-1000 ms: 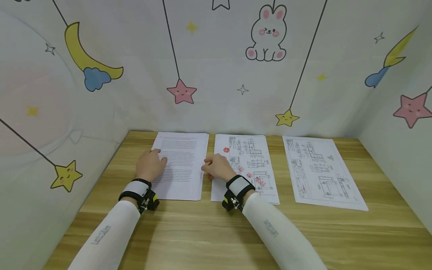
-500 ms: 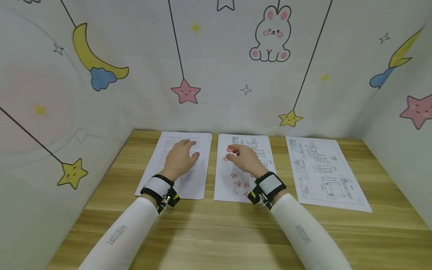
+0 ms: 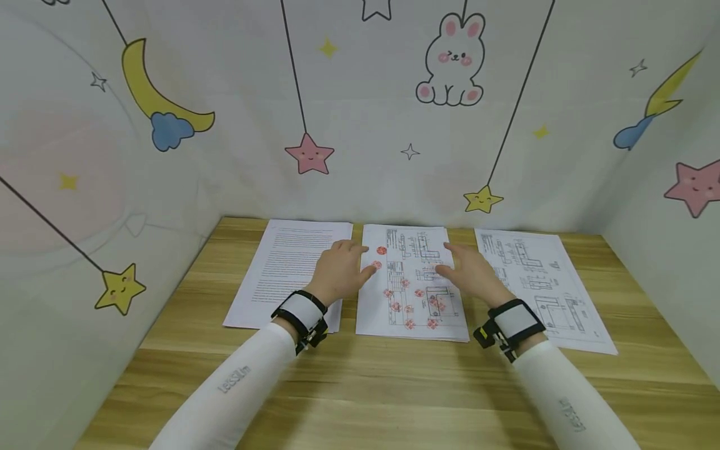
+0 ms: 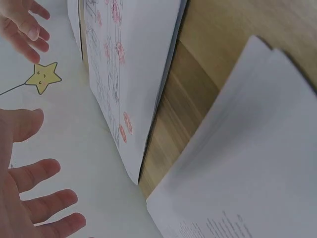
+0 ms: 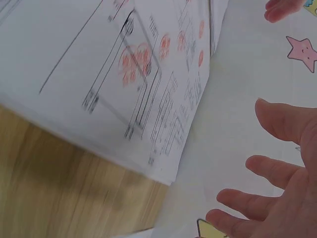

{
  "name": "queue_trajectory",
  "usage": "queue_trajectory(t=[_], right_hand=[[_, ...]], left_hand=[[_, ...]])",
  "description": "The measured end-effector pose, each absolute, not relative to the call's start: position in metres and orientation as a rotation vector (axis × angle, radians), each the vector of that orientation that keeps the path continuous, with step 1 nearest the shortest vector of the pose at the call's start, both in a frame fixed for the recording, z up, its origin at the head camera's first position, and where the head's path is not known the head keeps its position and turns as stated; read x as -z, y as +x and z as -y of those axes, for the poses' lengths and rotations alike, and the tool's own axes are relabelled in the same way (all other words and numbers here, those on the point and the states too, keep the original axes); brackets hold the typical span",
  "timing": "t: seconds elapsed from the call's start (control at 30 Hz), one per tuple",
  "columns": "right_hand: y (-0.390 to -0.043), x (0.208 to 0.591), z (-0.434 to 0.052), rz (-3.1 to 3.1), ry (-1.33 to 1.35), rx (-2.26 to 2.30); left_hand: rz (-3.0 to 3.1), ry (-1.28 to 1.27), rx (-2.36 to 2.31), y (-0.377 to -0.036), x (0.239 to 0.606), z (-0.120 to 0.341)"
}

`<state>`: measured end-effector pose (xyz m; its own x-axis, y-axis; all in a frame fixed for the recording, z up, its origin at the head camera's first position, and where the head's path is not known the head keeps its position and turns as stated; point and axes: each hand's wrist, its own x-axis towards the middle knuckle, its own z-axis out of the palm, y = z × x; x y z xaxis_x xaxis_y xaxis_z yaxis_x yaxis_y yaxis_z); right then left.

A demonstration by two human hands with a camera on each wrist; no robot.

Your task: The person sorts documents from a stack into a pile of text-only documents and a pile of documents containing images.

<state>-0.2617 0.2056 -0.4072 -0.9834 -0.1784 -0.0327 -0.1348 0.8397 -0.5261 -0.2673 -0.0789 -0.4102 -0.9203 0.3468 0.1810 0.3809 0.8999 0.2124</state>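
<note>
Three lots of paper lie side by side on the wooden table (image 3: 360,387). The middle stack (image 3: 413,284) shows line drawings with several red stamps. My left hand (image 3: 342,267) is at that stack's left edge, over the gap beside the text pages (image 3: 284,269). My right hand (image 3: 469,269) is at the stack's right edge. Both hands have spread, straight fingers and hold nothing. The left wrist view shows my left hand (image 4: 29,198) apart from the stamped stack (image 4: 133,64). In the right wrist view my right hand (image 5: 282,173) is open beside the same stack (image 5: 124,74). Contact with the paper cannot be told.
A drawing sheet (image 3: 542,284) lies at the right, close to my right wrist. Cartoon-printed walls (image 3: 360,125) close in the table at the back and both sides. Bare wood runs along the front.
Both hands moved to the right. The left one left the text pages for the middle stack's left edge. The right one went from that stack's centre to its right edge.
</note>
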Motion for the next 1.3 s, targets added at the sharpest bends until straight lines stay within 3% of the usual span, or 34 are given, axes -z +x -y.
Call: queue_trajectory(t=[0.6, 1.3], right_hand=[[-0.245, 0.415, -0.315, -2.981, 0.007, 0.557], [-0.215, 0.429, -0.391, -2.771, 0.401, 0.575]], left_hand=[[2.899, -0.798, 0.184, -0.255, 0.422, -0.002], [2.928, -1.355, 0.187, -0.204, 0.450, -0.099]])
